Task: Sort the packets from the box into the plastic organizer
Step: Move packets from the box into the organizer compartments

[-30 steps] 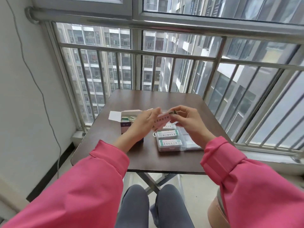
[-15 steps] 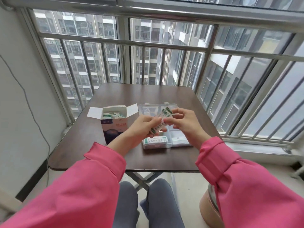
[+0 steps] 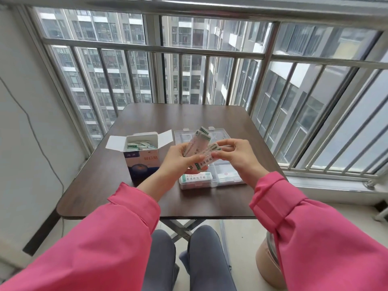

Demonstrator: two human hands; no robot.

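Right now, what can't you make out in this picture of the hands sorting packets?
Head view only:
- Middle organizer compartments: hidden behind both hands.
- Number of packets held: they overlap in the left hand and right hand.
- Box depth: walls hide how many remain.
- Packet print: too small.

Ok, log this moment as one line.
left hand: holds packets | right hand: pinches one | organizer: open | box: open

- Enclosed balcony of a high-rise flat, a home setting.
- Metal safety bars [image 3: 212, 49] across glazed windows, apartment towers [image 3: 117, 80] close outside.
- Small dark folding table [image 3: 147, 122] against the railing, tiled floor [image 3: 237, 232] beneath.
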